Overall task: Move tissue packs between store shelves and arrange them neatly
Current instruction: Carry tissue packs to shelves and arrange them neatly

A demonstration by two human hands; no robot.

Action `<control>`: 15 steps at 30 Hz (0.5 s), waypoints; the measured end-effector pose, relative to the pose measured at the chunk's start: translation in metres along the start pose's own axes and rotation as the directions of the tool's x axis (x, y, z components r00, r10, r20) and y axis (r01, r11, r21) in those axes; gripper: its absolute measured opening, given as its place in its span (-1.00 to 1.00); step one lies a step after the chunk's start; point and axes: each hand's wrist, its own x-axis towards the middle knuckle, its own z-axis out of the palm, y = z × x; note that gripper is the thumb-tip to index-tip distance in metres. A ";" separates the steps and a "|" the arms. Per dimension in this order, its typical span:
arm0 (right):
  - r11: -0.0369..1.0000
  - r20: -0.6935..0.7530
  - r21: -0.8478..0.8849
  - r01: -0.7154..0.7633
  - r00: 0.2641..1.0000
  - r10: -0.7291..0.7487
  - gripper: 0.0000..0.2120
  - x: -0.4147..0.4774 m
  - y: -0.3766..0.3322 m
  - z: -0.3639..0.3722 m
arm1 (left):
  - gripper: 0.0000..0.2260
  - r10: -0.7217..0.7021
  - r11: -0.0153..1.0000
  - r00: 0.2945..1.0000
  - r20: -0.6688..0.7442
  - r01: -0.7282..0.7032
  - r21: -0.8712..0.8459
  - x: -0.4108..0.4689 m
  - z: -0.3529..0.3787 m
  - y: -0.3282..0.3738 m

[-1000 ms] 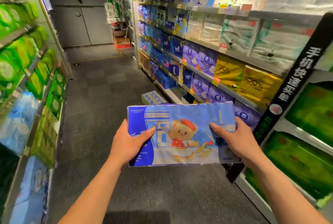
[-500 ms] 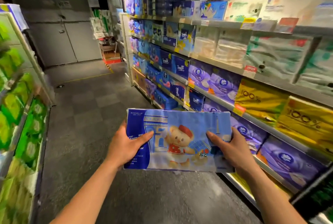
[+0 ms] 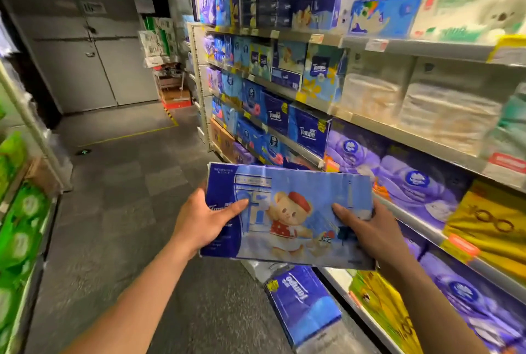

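A flat blue tissue pack (image 3: 287,211) printed with a teddy bear in a red beret is held level at chest height in the aisle. My left hand (image 3: 205,219) grips its dark blue left end, thumb lying on top. My right hand (image 3: 367,228) grips the right end, thumb on top, fingers hidden underneath. The pack hangs just left of the right-hand shelf unit (image 3: 392,131), beside its rows of dark blue packs (image 3: 307,131) and purple packs (image 3: 410,182).
A blue tissue pack (image 3: 304,302) lies on the floor below my hands, by the shelf base. Yellow packs (image 3: 495,225) fill the near right shelf. Green packs (image 3: 20,228) line the left shelf. The grey aisle floor (image 3: 119,188) runs to closed grey doors (image 3: 94,48).
I have walked forward along the aisle and turned right; the right shelves are closer and the black sign post has left the view. Both hands still hold the pack the same way.
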 end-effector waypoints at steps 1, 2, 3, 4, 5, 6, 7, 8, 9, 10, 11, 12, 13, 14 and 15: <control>1.000 -0.008 -0.010 -0.002 1.000 0.002 -0.33 0.024 -0.006 0.012 | -0.43 0.006 1.000 1.000 0.002 -0.006 0.006 0.028 -0.003 0.002; 1.000 -0.006 -0.017 0.001 1.000 -0.001 -0.41 0.047 -0.012 0.024 | -0.39 0.004 1.000 1.000 0.000 -0.004 0.010 0.054 -0.006 0.004; 1.000 -0.009 -0.016 0.001 1.000 -0.001 -0.51 0.069 -0.018 0.035 | -0.34 0.001 1.000 1.000 -0.003 -0.001 0.009 0.078 -0.009 0.004; 1.000 -0.011 -0.019 0.003 1.000 -0.004 -0.62 0.092 -0.022 0.046 | -0.32 -0.001 1.000 1.000 -0.007 0.001 0.005 0.103 -0.011 0.003; 1.000 -0.015 -0.024 0.012 1.000 -0.012 -0.66 0.113 -0.027 0.058 | -0.31 -0.001 1.000 1.000 -0.004 0.001 0.004 0.128 -0.013 0.000; 0.999 -0.008 -0.036 0.025 1.000 -0.025 -0.63 0.135 -0.030 0.070 | -0.30 0.002 1.000 1.000 0.005 -0.002 0.002 0.154 -0.015 -0.005; 0.998 -0.017 -0.043 0.034 0.999 -0.035 -0.56 0.156 -0.033 0.083 | -0.29 0.007 1.000 1.000 0.015 -0.007 -0.003 0.180 -0.017 -0.009; 0.998 -0.033 -0.047 0.031 0.999 -0.033 -0.50 0.177 -0.035 0.097 | -0.28 0.012 1.000 1.000 0.019 -0.011 -0.009 0.207 -0.019 -0.012; 0.999 -0.042 -0.044 0.032 0.999 -0.034 -0.48 0.198 -0.036 0.111 | -0.28 0.021 1.000 0.999 0.031 -0.021 -0.013 0.235 -0.021 -0.016; 0.999 -0.051 -0.045 0.030 0.998 -0.032 -0.51 0.219 -0.036 0.125 | -0.30 0.033 0.999 0.998 0.044 -0.033 -0.015 0.265 -0.023 -0.019; 0.999 -0.072 -0.038 0.027 0.997 -0.030 -0.56 0.238 -0.037 0.141 | -0.33 0.041 0.999 0.997 0.061 -0.040 -0.017 0.295 -0.026 -0.023; 0.999 -0.091 -0.035 0.030 0.995 -0.034 -0.59 0.258 -0.038 0.156 | -0.35 0.053 0.998 0.996 0.077 -0.051 -0.020 0.326 -0.030 -0.027; 0.998 -0.112 -0.036 0.047 0.992 -0.051 -0.59 0.279 -0.039 0.173 | -0.34 0.080 0.997 0.992 0.098 -0.078 -0.025 0.359 -0.034 -0.031; 0.997 -0.129 -0.046 0.059 0.990 -0.065 -0.58 0.299 -0.044 0.189 | -0.30 0.112 0.993 0.987 0.117 -0.109 -0.039 0.392 -0.039 -0.033; 0.997 -0.152 -0.041 0.059 0.986 -0.064 -0.58 0.319 -0.051 0.203 | -0.27 0.140 0.990 0.981 0.132 -0.134 -0.050 0.425 -0.045 -0.031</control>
